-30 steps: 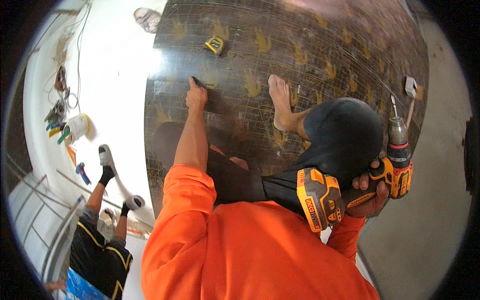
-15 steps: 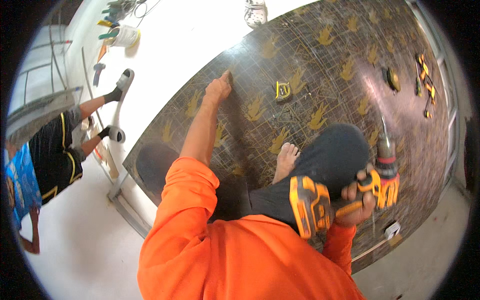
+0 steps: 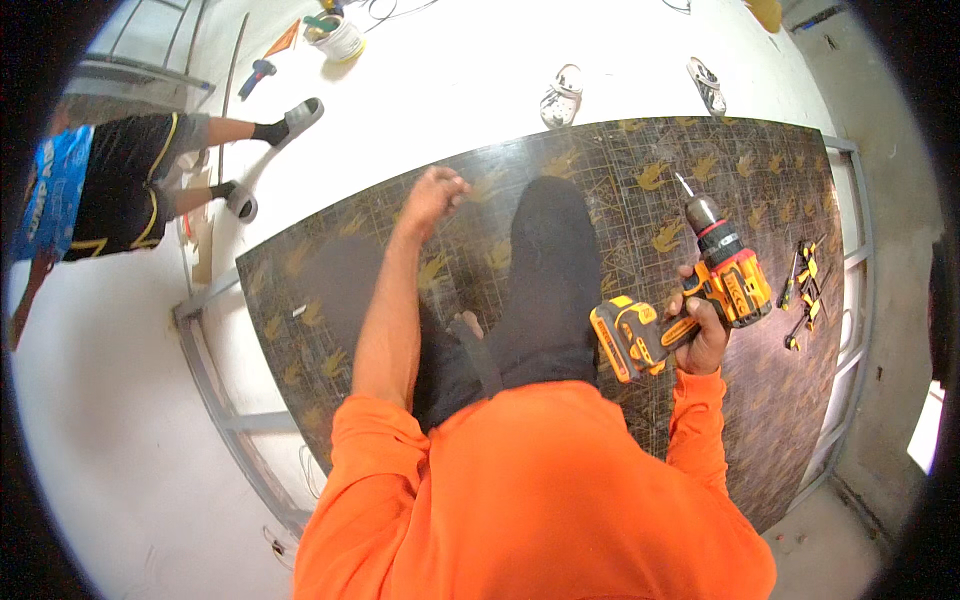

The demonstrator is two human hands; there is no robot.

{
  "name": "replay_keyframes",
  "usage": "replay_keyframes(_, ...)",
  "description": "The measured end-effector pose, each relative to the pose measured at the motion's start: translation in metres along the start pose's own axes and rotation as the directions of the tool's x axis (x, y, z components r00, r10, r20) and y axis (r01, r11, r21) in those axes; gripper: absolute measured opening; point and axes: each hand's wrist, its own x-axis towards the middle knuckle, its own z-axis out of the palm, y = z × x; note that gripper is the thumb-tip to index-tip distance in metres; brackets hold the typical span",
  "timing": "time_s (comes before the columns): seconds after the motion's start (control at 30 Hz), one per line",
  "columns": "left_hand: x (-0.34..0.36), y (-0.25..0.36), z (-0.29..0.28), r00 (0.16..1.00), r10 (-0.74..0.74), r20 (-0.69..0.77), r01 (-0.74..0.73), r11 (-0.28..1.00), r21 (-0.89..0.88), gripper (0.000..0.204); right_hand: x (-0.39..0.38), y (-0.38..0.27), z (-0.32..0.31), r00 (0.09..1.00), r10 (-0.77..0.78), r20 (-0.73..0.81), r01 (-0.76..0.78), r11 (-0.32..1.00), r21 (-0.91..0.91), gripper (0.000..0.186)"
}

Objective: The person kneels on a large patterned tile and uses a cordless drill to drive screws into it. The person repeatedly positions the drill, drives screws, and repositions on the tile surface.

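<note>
Left hand point(image 3: 436, 200), pointing earlier, now bent-fingered (its grip unclear), right hand point(image 3: 706, 338) still wrapped around the drill point(image 3: 737, 287)

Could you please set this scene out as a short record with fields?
Right hand: grips a yellow-and-black cordless drill, bit pointing forward
Left hand: no visible tool; near the dark board, contact unclear
On the board, right: small yellow-and-black tools
Beyond the board: two clogs and a white bucket
Left side: another person, in black shorts

Left hand point(image 3: 436, 202) forward in a loose curl, right hand point(image 3: 702, 335) gripping.
</note>
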Motion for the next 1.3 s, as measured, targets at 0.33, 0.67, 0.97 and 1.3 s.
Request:
replay_keyframes(0.33,-0.136,-0.073,0.046,0.946,-0.126,0.297,0.298,0.693,-0.656,0.032,0.000,0.022,-0.011,0.990,-0.031,0.139,0.107,0.805,-0.584,0.045)
replay_keyframes(0.67,-0.053,-0.024,0.073,0.814,0.030,0.580,0.448,0.604,-0.659,0.020,0.048,0.014,0.041,0.850,0.143,0.506,0.434,0.353,-0.829,0.050)
replay_keyframes(0.97,-0.020,0.005,0.080,0.749,0.041,0.662,0.551,0.517,-0.655,0.039,0.097,0.020,0.051,0.885,0.346,0.310,0.109,0.495,-0.862,0.061)
replay_keyframes(1.3,-0.025,0.019,0.081,0.872,-0.107,0.477,0.448,0.563,-0.694,0.042,0.200,0.006,0.029,0.594,0.382,0.708,0.441,0.581,-0.684,0.073)
